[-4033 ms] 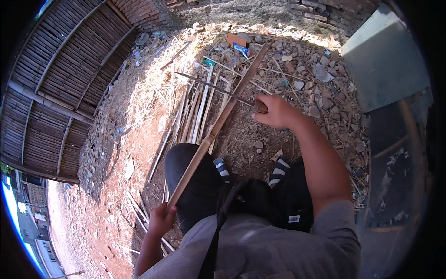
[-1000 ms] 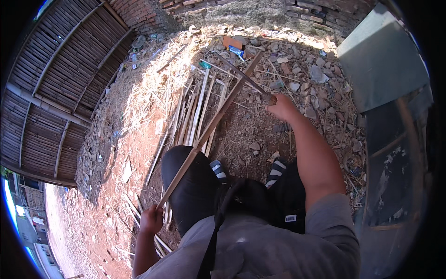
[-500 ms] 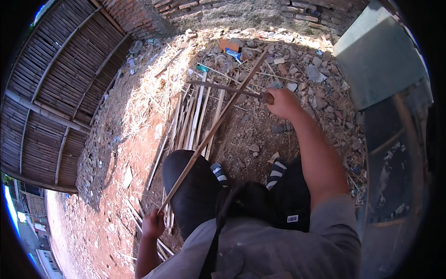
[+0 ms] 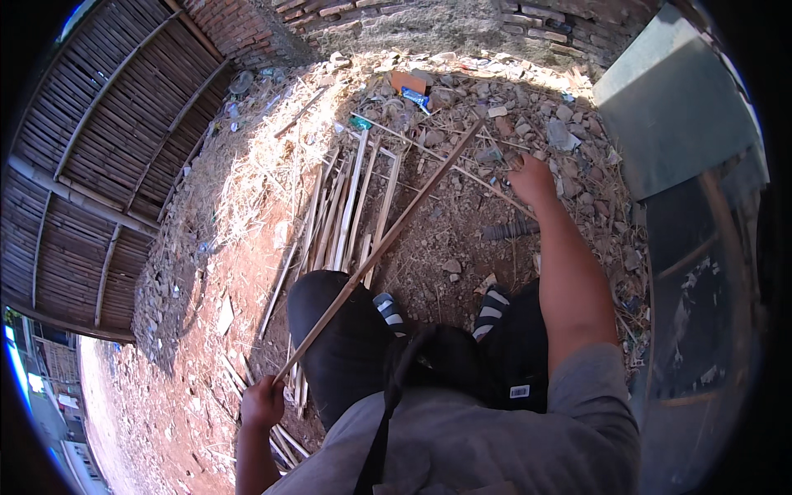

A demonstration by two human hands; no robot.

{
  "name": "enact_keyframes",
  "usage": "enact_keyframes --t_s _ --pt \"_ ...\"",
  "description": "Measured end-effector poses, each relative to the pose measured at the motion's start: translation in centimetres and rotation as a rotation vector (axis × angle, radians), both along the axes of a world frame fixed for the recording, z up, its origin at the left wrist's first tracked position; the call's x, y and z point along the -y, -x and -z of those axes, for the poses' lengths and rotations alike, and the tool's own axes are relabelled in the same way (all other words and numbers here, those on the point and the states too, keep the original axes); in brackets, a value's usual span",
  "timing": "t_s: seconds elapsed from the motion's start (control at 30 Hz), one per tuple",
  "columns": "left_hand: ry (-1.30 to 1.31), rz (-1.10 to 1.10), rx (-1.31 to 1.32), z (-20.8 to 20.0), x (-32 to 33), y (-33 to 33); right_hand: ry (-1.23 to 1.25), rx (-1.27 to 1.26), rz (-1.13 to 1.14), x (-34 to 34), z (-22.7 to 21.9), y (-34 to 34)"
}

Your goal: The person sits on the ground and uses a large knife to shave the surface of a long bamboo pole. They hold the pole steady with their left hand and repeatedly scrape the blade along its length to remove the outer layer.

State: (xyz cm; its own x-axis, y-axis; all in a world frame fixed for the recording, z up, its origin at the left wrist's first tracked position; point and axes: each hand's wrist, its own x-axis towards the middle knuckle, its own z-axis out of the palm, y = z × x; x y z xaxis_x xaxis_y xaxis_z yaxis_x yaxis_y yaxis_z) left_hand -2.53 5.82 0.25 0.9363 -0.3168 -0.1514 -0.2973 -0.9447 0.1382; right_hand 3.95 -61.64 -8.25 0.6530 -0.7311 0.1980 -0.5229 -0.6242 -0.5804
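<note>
My left hand (image 4: 262, 402) is closed round the near end of a long, narrow wooden strip (image 4: 384, 245). The strip slants up over my left knee, its far end raised toward the upper right. My right hand (image 4: 534, 179) is closed on the brown handle of a long-bladed knife (image 4: 515, 162), to the right of the strip's far end and apart from it. Little of the knife shows now; the blade is hard to make out. Between the strip and the straw, a bundle of split wooden strips (image 4: 337, 216) lies on the ground.
A woven bamboo wall (image 4: 107, 148) stands at the left, a brick wall (image 4: 429, 33) at the back. Rubble (image 4: 569, 173) and straw cover the ground. A grey-green panel (image 4: 672, 103) leans at the right. My sandalled feet (image 4: 492, 309) are near a thin stick (image 4: 462, 171) on the dirt.
My right hand has moved right, drawing the knife away from the strip it crossed. The strip's far end has shifted slightly down and right; my left hand has dropped a little.
</note>
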Motion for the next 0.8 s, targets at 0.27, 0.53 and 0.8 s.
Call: enact_keyframes --t_s 0.27,0.53,0.8 --pt "0.133 0.028 0.038 1.3 0.1 0.7 -0.450 0.254 0.033 0.5 -3.0 1.0" --pt "0.087 -0.065 0.084 1.8 1.8 1.3 -0.372 0.341 -0.027 -1.2 -5.3 1.2" --pt "0.301 -0.099 -0.218 -0.7 6.5 1.1 -0.077 -0.075 -0.569 -10.8 -9.3 1.2"
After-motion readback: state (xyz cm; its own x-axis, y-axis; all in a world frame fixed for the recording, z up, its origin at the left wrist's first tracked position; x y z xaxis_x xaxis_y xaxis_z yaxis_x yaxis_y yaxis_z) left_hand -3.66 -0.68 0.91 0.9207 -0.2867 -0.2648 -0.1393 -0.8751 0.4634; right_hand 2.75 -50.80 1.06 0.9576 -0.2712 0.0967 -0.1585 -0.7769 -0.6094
